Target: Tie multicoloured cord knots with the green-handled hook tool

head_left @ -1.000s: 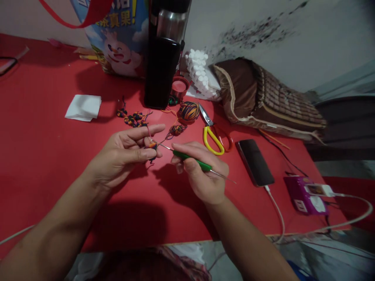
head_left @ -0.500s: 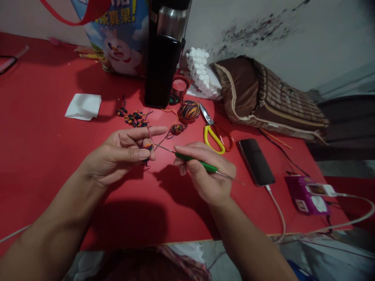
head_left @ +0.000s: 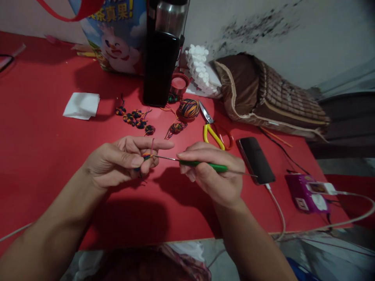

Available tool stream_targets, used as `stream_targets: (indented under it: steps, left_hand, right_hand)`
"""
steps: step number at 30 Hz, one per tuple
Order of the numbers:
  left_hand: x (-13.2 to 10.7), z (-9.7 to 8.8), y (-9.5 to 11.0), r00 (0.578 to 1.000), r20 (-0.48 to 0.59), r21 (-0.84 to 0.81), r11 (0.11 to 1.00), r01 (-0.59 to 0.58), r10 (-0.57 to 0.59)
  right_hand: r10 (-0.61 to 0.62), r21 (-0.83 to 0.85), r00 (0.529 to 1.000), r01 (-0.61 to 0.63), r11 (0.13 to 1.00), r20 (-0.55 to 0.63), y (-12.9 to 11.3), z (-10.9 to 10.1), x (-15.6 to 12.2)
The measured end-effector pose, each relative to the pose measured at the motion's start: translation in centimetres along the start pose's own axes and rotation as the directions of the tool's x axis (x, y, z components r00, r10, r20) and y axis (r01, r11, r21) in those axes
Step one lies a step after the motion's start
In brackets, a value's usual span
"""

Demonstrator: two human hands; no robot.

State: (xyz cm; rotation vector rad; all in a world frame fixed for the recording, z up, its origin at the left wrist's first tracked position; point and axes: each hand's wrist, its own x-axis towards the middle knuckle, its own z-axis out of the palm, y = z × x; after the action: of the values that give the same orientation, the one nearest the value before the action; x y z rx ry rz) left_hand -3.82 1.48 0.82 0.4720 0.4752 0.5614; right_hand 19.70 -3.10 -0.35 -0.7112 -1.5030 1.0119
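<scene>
Between the thumb and fingers of my left hand [head_left: 123, 160] is a small multicoloured crochet piece [head_left: 147, 156], mostly covered by the fingers. A strand of yarn loops over the outstretched index finger. My right hand [head_left: 215, 171] grips the green handle of a crochet hook [head_left: 202, 165] like a pen, and the hook's thin metal tip meets the piece at my left fingertips. Beyond the hands lie several small crocheted pieces [head_left: 129, 118] with loose tails. A ball of multicoloured yarn [head_left: 189, 109] and a small yarn bundle [head_left: 176, 127] sit to their right.
Scissors [head_left: 213, 132] with yellow and red handles lie beyond my right hand. A phone [head_left: 256, 160] on a white cable and a purple power box [head_left: 306, 193] are at right. A dark upright phone [head_left: 161, 70], bottle, printed bag [head_left: 120, 43], brown bag [head_left: 272, 93] and folded paper [head_left: 81, 105] stand farther back.
Both hands have come slightly lower and nearer to me, uncovering another small crocheted piece. The crochet hook has turned flatter, its tip still at the held piece.
</scene>
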Motion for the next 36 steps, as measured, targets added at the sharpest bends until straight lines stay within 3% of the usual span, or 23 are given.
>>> stream_targets:
  steps: [9,14,16,20,24,30,32,36]
  left_hand:
    - [0.3,-0.1,-0.2,0.999,0.038,0.064,0.998,0.016,-0.019]
    - [0.7,0.3,-1.0,0.995,-0.054,0.182,0.981,-0.073,0.084]
    - [0.9,0.7,-1.3,0.971,-0.142,0.253,0.955,-0.154,0.194]
    - [1.1,1.6,-1.9,0.862,-0.262,0.436,0.850,-0.296,0.434]
    - [1.1,2.0,-2.1,0.773,-0.287,0.643,0.712,-0.282,0.566]
    - [1.2,2.1,-2.2,0.746,-0.215,0.828,0.523,-0.203,0.630]
    - [1.2,2.2,-2.2,0.739,-0.229,0.815,0.540,-0.210,0.634]
    - [1.3,2.0,-2.3,0.763,-0.298,0.650,0.707,-0.277,0.573]
  right_hand:
    - [0.172,0.314,0.981,-0.192,0.930,0.093,1.0,-0.3,0.5]
    - [0.246,0.401,0.966,-0.257,0.879,0.081,1.4,0.8,0.7]
    - [0.293,0.418,0.955,-0.281,0.864,0.037,1.6,1.3,0.6]
    - [0.367,0.447,0.929,-0.308,0.840,-0.051,2.0,1.9,0.4]
    - [0.400,0.420,0.910,-0.324,0.848,-0.105,1.9,2.2,0.2]
    - [0.416,0.372,0.900,-0.345,0.862,-0.129,1.6,2.2,0.1]
    - [0.417,0.369,0.900,-0.346,0.863,-0.131,1.6,2.2,0.1]
    - [0.432,0.398,0.892,-0.351,0.847,-0.134,1.6,2.2,0.4]
